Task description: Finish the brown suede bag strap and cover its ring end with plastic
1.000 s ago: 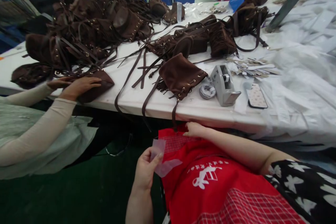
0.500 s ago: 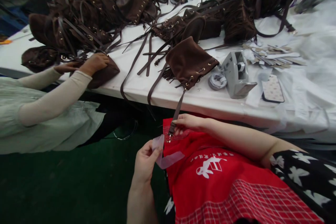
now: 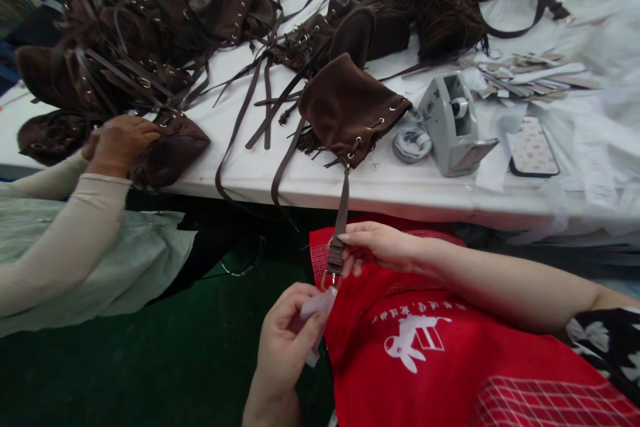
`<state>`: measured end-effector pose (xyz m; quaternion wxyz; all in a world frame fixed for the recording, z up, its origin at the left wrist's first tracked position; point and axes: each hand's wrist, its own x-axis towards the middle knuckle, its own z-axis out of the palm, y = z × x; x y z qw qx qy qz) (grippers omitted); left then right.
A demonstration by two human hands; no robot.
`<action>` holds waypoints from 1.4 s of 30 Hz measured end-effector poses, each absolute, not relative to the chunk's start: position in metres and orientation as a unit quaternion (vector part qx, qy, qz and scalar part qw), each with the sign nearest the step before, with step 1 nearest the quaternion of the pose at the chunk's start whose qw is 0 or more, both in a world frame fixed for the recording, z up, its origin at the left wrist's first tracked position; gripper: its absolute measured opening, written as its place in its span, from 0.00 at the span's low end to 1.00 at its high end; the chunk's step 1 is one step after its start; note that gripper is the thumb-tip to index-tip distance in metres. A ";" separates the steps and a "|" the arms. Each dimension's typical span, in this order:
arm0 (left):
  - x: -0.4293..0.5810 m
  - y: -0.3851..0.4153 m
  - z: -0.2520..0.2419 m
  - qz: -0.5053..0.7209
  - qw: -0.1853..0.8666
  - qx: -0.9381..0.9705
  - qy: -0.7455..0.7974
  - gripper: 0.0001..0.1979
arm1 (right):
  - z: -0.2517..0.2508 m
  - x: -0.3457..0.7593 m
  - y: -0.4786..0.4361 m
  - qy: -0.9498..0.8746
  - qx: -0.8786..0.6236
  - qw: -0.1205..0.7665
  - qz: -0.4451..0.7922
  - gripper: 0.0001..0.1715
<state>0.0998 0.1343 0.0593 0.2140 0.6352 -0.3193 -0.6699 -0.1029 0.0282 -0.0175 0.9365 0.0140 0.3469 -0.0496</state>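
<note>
My right hand [image 3: 376, 247] pinches the end of a brown strap [image 3: 341, 213] that hangs over the table edge from a brown suede bag [image 3: 345, 107]. A metal clasp [image 3: 330, 277] dangles at the strap's end. Just below it, my left hand [image 3: 290, 333] is closed on a small clear plastic strip [image 3: 318, 307], held up against the clasp. Both hands hover over my red apron [image 3: 425, 360].
A white table [image 3: 400, 190] carries a heap of brown bags [image 3: 150, 27] at the left and back, a grey tape dispenser [image 3: 453, 123], a tape roll [image 3: 413, 143], a phone [image 3: 533, 145] and paper tags [image 3: 530, 73]. At left, another person's hands [image 3: 117, 143] press on a brown bag [image 3: 173, 147].
My right hand took the strap end and pulled it down from the table edge. My left hand raised the plastic strip to the clasp. The other person's hands closed on their bag.
</note>
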 end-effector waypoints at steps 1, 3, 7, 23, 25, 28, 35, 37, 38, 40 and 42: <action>0.098 0.131 0.061 -0.667 0.213 0.628 -0.341 0.03 | -0.017 -0.103 0.029 0.348 0.016 0.936 -0.053 0.09; 0.093 0.125 0.066 -0.643 0.206 0.625 -0.392 0.03 | -0.018 -0.104 0.030 0.352 0.016 0.934 -0.056 0.10; 0.085 0.115 0.079 -0.537 0.132 0.619 -0.558 0.04 | -0.016 -0.105 0.030 0.373 0.015 0.927 -0.035 0.11; 0.062 0.115 0.071 -0.383 0.222 0.643 -0.625 0.14 | 0.027 -0.110 -0.008 0.301 0.137 0.943 -0.049 0.10; 0.060 0.116 0.071 -0.382 0.241 0.651 -0.610 0.13 | 0.026 -0.111 -0.004 0.296 0.130 0.945 -0.057 0.11; 0.059 0.115 0.072 -0.403 0.237 0.650 -0.599 0.12 | 0.021 -0.111 0.003 0.295 0.099 0.947 -0.082 0.15; 0.074 0.117 0.057 -0.455 0.190 0.724 -0.482 0.07 | 0.013 -0.121 0.009 0.330 0.003 0.936 -0.120 0.32; 0.078 0.119 0.047 -0.519 0.162 0.733 -0.408 0.04 | 0.013 -0.126 0.004 0.345 -0.016 0.927 -0.146 0.32; 0.078 0.120 0.042 -0.551 0.156 0.728 -0.377 0.06 | 0.012 -0.127 0.002 0.350 -0.027 0.923 -0.158 0.32; 0.076 0.118 0.036 -0.593 0.147 0.708 -0.354 0.11 | 0.010 -0.128 0.000 0.360 -0.052 0.914 -0.178 0.32; 0.071 0.115 0.033 -0.619 0.149 0.688 -0.348 0.12 | 0.008 -0.127 0.001 0.371 -0.088 0.905 -0.190 0.32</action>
